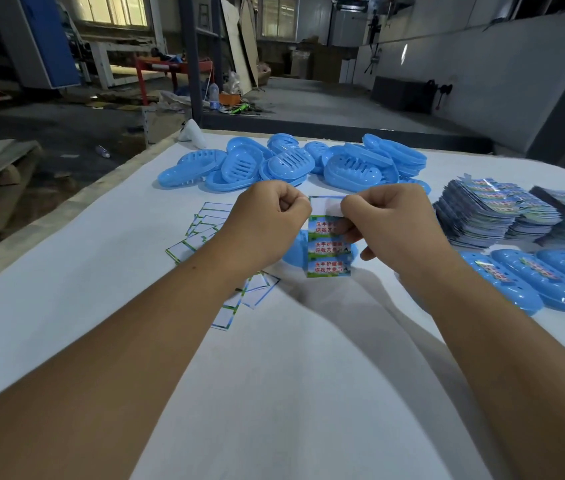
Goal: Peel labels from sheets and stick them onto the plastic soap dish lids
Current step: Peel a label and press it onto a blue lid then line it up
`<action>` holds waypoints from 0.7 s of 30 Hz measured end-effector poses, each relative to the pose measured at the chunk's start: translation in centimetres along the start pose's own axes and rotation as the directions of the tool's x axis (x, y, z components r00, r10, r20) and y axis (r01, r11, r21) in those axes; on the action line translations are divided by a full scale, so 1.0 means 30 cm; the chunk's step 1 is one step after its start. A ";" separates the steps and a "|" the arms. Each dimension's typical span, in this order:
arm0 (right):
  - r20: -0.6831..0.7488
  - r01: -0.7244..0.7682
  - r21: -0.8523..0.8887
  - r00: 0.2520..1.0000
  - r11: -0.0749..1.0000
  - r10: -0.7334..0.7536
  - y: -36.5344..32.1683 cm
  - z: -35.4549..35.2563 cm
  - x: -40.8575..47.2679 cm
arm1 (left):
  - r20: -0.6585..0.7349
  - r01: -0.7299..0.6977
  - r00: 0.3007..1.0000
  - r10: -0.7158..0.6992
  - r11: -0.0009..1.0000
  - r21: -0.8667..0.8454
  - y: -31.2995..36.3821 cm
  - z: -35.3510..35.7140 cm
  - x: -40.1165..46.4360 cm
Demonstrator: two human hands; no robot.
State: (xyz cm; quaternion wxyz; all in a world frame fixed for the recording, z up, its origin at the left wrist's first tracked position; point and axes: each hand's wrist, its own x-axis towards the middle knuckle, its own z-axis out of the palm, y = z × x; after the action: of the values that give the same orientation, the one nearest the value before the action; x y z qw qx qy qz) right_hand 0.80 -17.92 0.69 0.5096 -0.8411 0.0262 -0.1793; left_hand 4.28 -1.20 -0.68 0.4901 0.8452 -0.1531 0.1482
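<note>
I hold a label sheet [328, 252] upright above the white table [274, 375]; its top slot is bare white and three printed labels remain below. My left hand [267, 220] pinches the sheet's upper left edge. My right hand [392, 223] pinches at the top right, where a label is partly lifted from the backing. A blue soap dish lid [295, 252] lies on the table behind the sheet, mostly hidden. Labelled blue lids [530, 282] lie in a row at the right.
A heap of blue soap dishes [295, 161] fills the far middle of the table. Stacks of label sheets [502, 213] stand at the right. Empty backing sheets [205, 233] lie scattered at the left under my left forearm. The table's left edge [66, 216] drops to the floor.
</note>
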 end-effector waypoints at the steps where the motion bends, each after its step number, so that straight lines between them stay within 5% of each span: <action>1: 0.003 -0.013 0.011 1.000 1.000 0.013 0.001 -0.003 0.002 | 0.004 0.011 1.000 -0.011 1.000 0.016 -0.004 -0.003 0.004; 18: 0.005 -0.158 0.121 0.987 0.980 0.158 0.007 -0.040 0.011 | -0.042 0.230 0.973 -0.226 0.950 0.213 -0.030 -0.095 0.068; 21: 0.022 -0.173 0.118 0.985 0.978 0.171 0.008 -0.037 0.013 | -0.054 0.277 0.958 -0.280 0.865 0.418 -0.061 -0.144 0.088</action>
State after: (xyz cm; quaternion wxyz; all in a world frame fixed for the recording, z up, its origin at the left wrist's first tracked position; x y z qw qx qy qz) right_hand 0.82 -19.06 1.06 0.5725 -0.8049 0.0851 -0.1309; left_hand 6.99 3.14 1.01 0.3116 0.9447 0.0040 0.1019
